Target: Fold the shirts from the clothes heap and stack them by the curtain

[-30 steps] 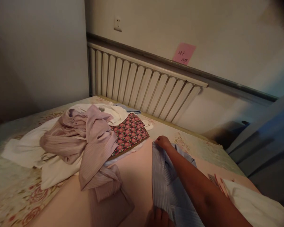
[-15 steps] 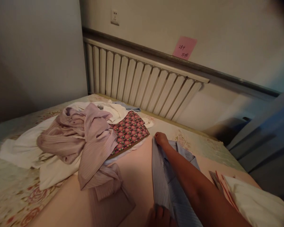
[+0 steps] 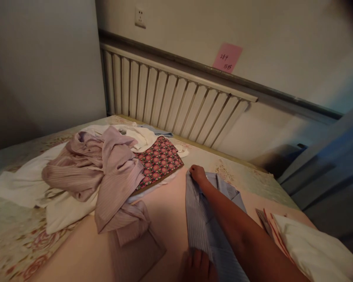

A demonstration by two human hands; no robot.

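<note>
A blue-grey striped shirt [image 3: 195, 219] lies folded lengthwise on the pink sheet [image 3: 161, 219]. My right hand [image 3: 197, 173] is closed on its far left corner, the forearm crossing over the cloth. Close to the bottom edge of the view, my left hand [image 3: 199, 265] has its fingers curled onto the near part of the same left edge; its thumb is hidden. To the left is a heap with a crumpled mauve ribbed garment [image 3: 117, 176] on top. A red floral cloth [image 3: 160, 160] pokes out from beneath it.
White clothes [image 3: 20, 186] spread under the heap on the floral bedcover [image 3: 17, 231]. At right lies a white cloth item with red edging [image 3: 308, 243]. A radiator [image 3: 164, 98] runs along the wall behind the bed, and a blue curtain [image 3: 320, 168] hangs at right.
The camera view has shifted slightly. Both hands keep hold of the shirt's left edge, and the near part of that edge looks a little more curved. The heap has not moved.
</note>
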